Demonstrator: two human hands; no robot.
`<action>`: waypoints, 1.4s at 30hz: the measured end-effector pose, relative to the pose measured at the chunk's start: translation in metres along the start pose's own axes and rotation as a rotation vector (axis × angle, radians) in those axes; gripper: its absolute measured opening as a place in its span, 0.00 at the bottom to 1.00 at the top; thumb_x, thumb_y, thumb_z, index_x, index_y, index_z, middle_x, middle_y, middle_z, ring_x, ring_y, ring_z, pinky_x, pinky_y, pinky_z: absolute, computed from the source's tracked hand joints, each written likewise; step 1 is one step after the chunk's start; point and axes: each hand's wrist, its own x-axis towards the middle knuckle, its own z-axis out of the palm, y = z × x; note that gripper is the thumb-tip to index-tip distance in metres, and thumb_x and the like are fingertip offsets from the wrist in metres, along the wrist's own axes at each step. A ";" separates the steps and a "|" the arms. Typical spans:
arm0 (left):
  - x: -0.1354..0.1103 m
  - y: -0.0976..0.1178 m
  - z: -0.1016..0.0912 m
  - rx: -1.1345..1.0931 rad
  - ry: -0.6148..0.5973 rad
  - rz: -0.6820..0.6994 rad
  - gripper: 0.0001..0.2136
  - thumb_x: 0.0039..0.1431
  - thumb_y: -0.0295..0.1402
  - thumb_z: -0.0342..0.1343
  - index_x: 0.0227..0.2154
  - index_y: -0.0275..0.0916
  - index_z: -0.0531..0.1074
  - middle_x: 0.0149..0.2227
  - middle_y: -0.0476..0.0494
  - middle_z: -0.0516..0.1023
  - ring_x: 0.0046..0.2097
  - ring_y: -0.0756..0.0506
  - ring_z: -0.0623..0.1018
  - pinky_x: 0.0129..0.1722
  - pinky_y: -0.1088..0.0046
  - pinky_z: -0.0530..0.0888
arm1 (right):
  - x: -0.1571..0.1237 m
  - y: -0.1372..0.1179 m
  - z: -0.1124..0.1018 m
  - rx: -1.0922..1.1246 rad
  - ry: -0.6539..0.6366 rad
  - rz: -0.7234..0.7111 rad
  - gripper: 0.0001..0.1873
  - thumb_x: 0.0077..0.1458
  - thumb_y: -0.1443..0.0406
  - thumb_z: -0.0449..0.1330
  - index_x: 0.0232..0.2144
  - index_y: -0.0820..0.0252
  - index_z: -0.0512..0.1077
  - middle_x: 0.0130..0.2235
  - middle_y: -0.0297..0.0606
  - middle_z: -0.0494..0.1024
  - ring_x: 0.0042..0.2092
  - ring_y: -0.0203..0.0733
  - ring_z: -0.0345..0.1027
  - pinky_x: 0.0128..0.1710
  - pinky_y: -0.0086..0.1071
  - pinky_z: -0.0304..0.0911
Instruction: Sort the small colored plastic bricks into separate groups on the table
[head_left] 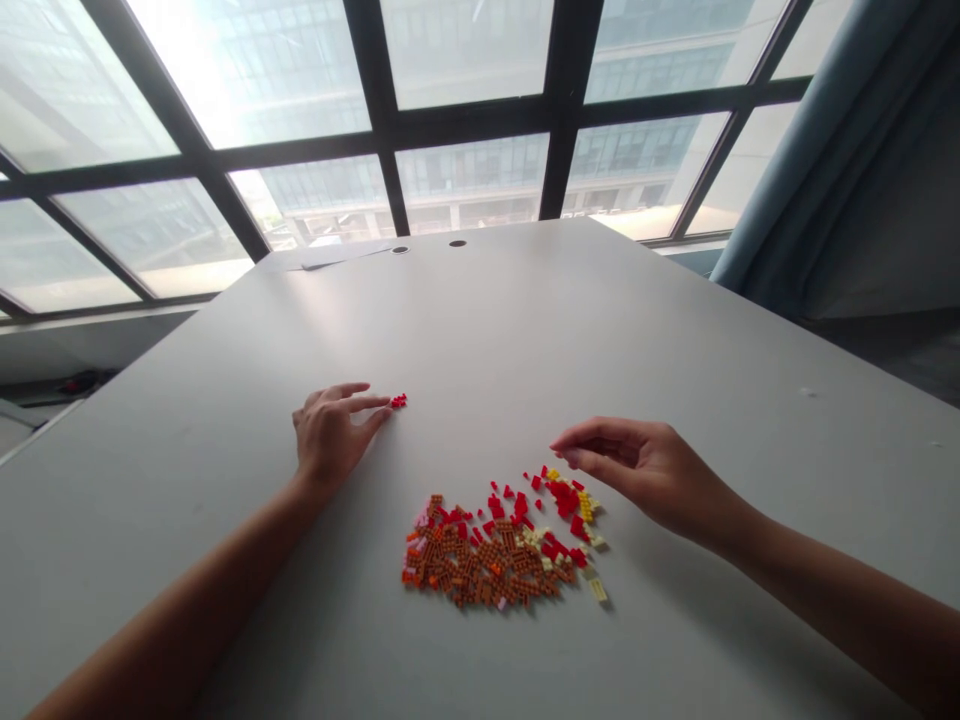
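My left hand [334,430] is at the left of the table. Its thumb and index finger pinch at the near edge of a small cluster of red toy bricks [400,401], while another finger stretches out above. My right hand [637,460] hovers over the right end of a brick pile, thumb and fingertips pressed together. Whatever may be between those fingertips is too small to make out. Below lies the loose pile of brown bricks [472,570], mixed with red bricks [564,498], yellow bricks [586,506], cream bricks [598,590], and some orange and pink ones.
The bricks lie on a large white table [510,330]. Two round cable holes and a flat sheet [341,255] are at its far edge. Behind it stand dark-framed windows [472,120]. A blue-grey curtain [817,170] hangs at the right.
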 end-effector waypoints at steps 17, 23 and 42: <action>-0.013 0.003 -0.007 0.071 0.201 0.235 0.07 0.59 0.38 0.58 0.30 0.48 0.81 0.47 0.44 0.80 0.48 0.34 0.74 0.45 0.54 0.66 | 0.006 0.001 -0.017 -0.443 -0.193 -0.306 0.08 0.56 0.65 0.58 0.32 0.58 0.78 0.33 0.40 0.80 0.32 0.38 0.73 0.34 0.31 0.68; -0.016 0.003 -0.007 0.058 0.200 0.296 0.08 0.60 0.38 0.57 0.30 0.46 0.80 0.44 0.44 0.81 0.46 0.36 0.76 0.45 0.57 0.66 | 0.005 0.013 -0.011 -0.601 -0.283 -0.442 0.09 0.60 0.64 0.57 0.32 0.57 0.78 0.37 0.41 0.79 0.36 0.41 0.73 0.40 0.35 0.66; -0.014 0.005 -0.005 -0.009 0.158 0.300 0.09 0.61 0.39 0.55 0.30 0.46 0.78 0.42 0.45 0.81 0.44 0.39 0.77 0.46 0.58 0.68 | 0.007 0.011 -0.016 -0.575 -0.358 -0.361 0.11 0.61 0.64 0.55 0.32 0.58 0.77 0.33 0.39 0.80 0.33 0.39 0.72 0.36 0.31 0.65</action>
